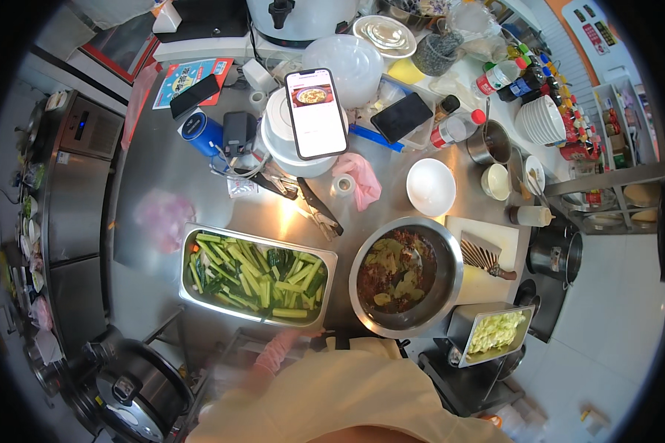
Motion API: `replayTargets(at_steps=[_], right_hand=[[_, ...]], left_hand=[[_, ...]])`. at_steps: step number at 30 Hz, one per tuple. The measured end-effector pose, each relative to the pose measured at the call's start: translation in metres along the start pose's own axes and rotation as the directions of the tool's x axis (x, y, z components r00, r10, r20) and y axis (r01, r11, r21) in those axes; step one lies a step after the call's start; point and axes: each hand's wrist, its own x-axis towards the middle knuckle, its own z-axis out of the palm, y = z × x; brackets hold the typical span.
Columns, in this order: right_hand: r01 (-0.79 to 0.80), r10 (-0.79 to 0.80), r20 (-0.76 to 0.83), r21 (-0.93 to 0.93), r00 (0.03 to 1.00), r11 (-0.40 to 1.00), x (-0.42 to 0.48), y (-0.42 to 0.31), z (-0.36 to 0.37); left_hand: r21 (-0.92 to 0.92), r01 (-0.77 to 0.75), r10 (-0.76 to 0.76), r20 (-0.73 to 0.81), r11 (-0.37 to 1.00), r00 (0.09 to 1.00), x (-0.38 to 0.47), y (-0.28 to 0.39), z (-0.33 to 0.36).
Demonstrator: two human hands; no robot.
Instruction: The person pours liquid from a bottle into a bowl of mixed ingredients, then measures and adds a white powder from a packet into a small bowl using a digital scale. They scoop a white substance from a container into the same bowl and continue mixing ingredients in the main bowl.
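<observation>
My left hand (309, 333), mostly hidden, shows past a pink sleeve below the right part of a steel tray's front rim; its grip cannot be made out. My right hand is out of view. The steel tray (332, 293) holds cut green cucumber strips (249, 266). To its right stands a round steel bowl (361, 313) of dark liquid with dried leaves (404, 282) and reddish spices. A cleaver (479, 249) lies on a white cutting board (507, 235). Chopped pale-green vegetable (496, 332) fills a smaller, tilted-looking steel container (465, 315) at the lower right.
Behind the tray lie black-handled metal tools (318, 205), a pink cloth (366, 180) and a white bowl (431, 187). A lit phone (317, 127) rests on white containers. Bottles (457, 130) and stacked bowls (537, 122) stand at the back right. A large steel cooker (144, 382) is at the lower left.
</observation>
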Motion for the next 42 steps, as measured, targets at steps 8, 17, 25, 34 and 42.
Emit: replayTargets(at_steps=[8,17,25,34,42], right_hand=[[-0.058,0.052,0.068,0.078,0.996,0.995,-0.019,-0.020,-0.013],[-0.088,0.069,0.112,0.177,0.991,0.980,-0.018,-0.032,-0.035],[-0.485,-0.474,0.562,0.826,0.678,0.287,-0.010,-0.120,-0.082],[-0.174,-0.512,0.420,0.871,0.750,0.460,-0.059,-0.280,-0.085],[-0.233,-0.420,0.397,0.891,0.816,0.389,-0.066,-0.301,-0.074]], left_hand=[[-0.037,0.061,-0.061,-0.013,0.997,0.998,-0.002,0.000,-0.004],[-0.060,0.077,-0.079,-0.047,0.995,0.996,-0.010,-0.005,-0.006],[-0.066,0.079,-0.085,-0.086,0.995,0.993,-0.020,-0.008,-0.011],[-0.074,0.084,-0.091,-0.101,0.994,0.991,-0.025,-0.010,-0.014],[-0.080,0.082,-0.089,-0.096,0.993,0.991,-0.021,-0.012,-0.015]])
